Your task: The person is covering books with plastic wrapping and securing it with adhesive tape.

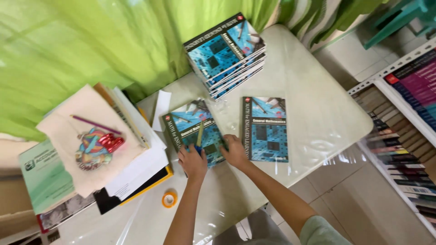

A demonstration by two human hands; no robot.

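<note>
Head view: left hand (193, 161) is curled around a blue-handled cutter with a pale blade (199, 138), and right hand (235, 152) presses flat, fingers spread, on a blue-and-black paperback book (193, 129) on the white table (318, 109). Just right lies a matching second book (265, 129); beyond, a stack of the same books (225, 54). Left, an orange tape roll (169, 198).

The table (313, 86) is covered in glossy clear plastic film; glossy paper covers are seen on the blue books (225, 50).
</note>
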